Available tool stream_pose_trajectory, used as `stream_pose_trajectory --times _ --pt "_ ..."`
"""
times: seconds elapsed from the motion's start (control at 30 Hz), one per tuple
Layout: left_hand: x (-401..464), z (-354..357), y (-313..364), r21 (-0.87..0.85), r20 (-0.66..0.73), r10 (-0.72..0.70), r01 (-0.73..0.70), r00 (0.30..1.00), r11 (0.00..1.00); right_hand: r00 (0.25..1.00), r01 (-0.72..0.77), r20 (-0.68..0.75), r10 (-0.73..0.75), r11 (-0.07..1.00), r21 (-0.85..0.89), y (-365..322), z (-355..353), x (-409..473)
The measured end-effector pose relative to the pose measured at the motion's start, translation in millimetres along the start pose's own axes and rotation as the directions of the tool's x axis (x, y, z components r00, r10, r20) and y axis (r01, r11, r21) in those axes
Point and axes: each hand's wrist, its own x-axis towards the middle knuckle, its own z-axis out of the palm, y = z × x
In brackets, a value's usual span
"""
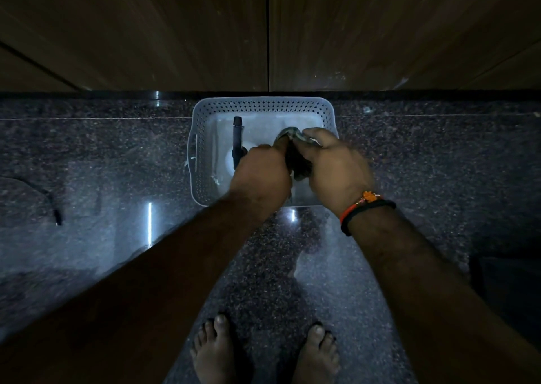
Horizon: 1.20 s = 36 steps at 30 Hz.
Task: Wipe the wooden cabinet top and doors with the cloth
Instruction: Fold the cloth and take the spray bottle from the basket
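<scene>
Here, a dark cloth (297, 161) is gripped between the closed left hand (260, 175) and right hand (333, 167) over the basket (263, 105) beneath them, apparently to ready it before the cabinet doors (175, 32) beyond are wiped.

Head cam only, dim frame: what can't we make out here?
- Dark crumpled cloth: mostly hidden between the left hand and right hand.
- White perforated plastic basket: near side covered by both hands.
- Black-nozzled bottle: body blocked by the left hand.
- Brown wooden cabinet doors: cut off by the top edge.
</scene>
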Motion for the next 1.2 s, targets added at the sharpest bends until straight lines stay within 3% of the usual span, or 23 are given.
stream_pose_trajectory --times 0.2,0.4,0.5,0.7,0.83,0.9,1.03,1.2 --pt "-3 -4 4 -0.004 -0.004 0.018 -0.018 1.0 1.0 0.995 -0.102 0.014 0.103 0.995 -0.017 -4 -1 1" --pt "-5 -14 11 -0.235 -0.02 -0.048 0.042 0.999 0.971 0.996 -0.057 -0.051 0.072 0.967 0.25 -10 7 0" --pt "-3 -20 14 -0.374 0.069 -0.077 0.097 0.995 0.922 0.997 -0.052 -0.041 0.07 0.941 0.335 -11 5 -2" --pt "-5 -28 12 -0.418 0.166 -0.103 0.164 0.981 0.893 1.0 0.004 -0.014 0.001 0.926 0.376 -9 5 -2" --pt "-10 -30 15 -0.565 0.273 -0.106 0.249 0.956 0.786 0.999 0.017 0.033 -0.035 0.899 0.438 -3 5 -2" --pt "-11 -29 14 -0.598 0.298 -0.105 0.272 0.949 0.754 0.999 0.036 -0.014 -0.034 0.868 0.495 -1 5 -4" --pt "-11 -29 10 -0.639 0.248 -0.083 0.228 0.965 0.735 0.992 0.104 -0.124 -0.036 0.791 0.603 3 6 -10" --pt "-11 -24 8 -0.62 0.172 -0.03 0.132 0.985 0.773 0.988 0.087 -0.156 0.022 0.749 0.657 8 10 -12"
